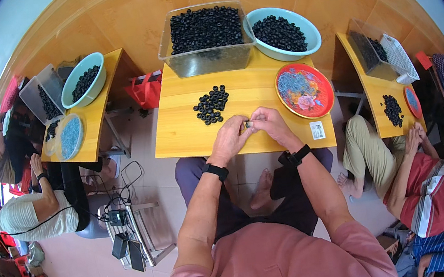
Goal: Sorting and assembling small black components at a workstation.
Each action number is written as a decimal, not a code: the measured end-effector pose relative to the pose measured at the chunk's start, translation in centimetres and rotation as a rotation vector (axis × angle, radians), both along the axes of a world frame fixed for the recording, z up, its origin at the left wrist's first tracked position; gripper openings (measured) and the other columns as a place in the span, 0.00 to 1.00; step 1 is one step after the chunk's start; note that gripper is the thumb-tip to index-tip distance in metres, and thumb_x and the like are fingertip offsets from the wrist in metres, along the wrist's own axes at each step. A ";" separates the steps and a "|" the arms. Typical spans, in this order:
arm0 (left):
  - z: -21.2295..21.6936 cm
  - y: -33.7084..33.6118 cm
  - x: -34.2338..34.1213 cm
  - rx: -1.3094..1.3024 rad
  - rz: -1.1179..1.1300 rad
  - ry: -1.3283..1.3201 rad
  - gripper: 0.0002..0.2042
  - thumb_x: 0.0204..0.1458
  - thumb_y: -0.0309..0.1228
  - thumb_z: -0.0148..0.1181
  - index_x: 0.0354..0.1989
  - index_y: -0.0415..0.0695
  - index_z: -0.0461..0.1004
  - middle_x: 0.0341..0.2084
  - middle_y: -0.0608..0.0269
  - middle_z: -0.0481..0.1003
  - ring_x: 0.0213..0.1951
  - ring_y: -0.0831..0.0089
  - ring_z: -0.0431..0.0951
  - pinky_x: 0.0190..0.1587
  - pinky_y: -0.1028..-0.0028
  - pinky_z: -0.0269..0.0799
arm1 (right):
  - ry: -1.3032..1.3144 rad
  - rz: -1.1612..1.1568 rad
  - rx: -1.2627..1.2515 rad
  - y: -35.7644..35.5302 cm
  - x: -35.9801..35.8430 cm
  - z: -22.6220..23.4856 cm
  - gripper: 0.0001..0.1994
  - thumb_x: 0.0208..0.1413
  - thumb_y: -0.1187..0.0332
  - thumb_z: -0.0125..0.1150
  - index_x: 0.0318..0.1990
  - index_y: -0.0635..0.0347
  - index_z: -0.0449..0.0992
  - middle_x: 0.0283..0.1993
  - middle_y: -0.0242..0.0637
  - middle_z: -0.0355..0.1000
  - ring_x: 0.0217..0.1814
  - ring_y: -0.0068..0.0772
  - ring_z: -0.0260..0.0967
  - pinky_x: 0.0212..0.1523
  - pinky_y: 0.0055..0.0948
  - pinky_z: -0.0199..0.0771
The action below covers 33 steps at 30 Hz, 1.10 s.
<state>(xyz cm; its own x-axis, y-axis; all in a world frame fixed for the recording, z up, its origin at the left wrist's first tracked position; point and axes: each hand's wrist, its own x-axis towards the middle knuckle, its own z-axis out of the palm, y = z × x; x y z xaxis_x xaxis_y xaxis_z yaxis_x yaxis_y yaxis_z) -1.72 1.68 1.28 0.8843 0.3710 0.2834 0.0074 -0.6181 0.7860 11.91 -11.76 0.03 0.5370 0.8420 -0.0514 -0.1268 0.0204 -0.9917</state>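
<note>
Near the front edge of my table, my left hand (230, 139) pinches a small dark ring-shaped piece (248, 124) between thumb and fingers. My right hand (269, 124) meets it there, thumb and fingertips pressed together at the piece. Whatever else those right fingertips hold is too small to make out. Just beyond my left hand lies a loose cluster of black round pieces with holes (211, 105). To the right of my right hand sits a red flowered plate (322, 104) with a heap of small silvery-blue bits (293, 83) on it.
At the table's back stand a clear plastic bin (206, 62) and a pale green basin (308, 29), both full of black pieces. A white label (317, 130) sticks to the front right corner. People work at side tables left and right. A metal stool (139, 233) bears cables and devices.
</note>
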 end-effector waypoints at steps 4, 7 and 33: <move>0.2 -0.1 -0.2 0.170 -0.046 -0.009 0.17 0.56 0.41 0.66 0.41 0.37 0.73 0.32 0.48 0.75 0.39 0.49 0.76 0.43 0.57 0.73 | 0.008 0.039 0.002 -0.2 -0.2 0.6 0.04 0.57 0.75 0.63 0.38 0.64 0.75 0.33 0.33 0.76 0.34 0.22 0.73 0.38 0.23 0.74; 0.0 -0.2 -0.2 0.226 -0.062 0.030 0.17 0.57 0.41 0.64 0.39 0.38 0.72 0.34 0.47 0.74 0.41 0.48 0.75 0.46 0.56 0.72 | -0.016 0.040 -0.011 -0.4 -0.3 0.8 0.04 0.57 0.74 0.63 0.37 0.63 0.75 0.33 0.33 0.76 0.34 0.21 0.73 0.38 0.23 0.74; 0.2 -0.1 -0.4 0.053 -0.003 0.066 0.23 0.54 0.45 0.69 0.46 0.37 0.76 0.24 0.52 0.73 0.26 0.59 0.76 0.33 0.62 0.73 | -0.004 0.024 -0.104 -0.4 0.7 1.0 0.09 0.57 0.72 0.66 0.43 0.64 0.77 0.34 0.34 0.78 0.33 0.24 0.77 0.37 0.25 0.78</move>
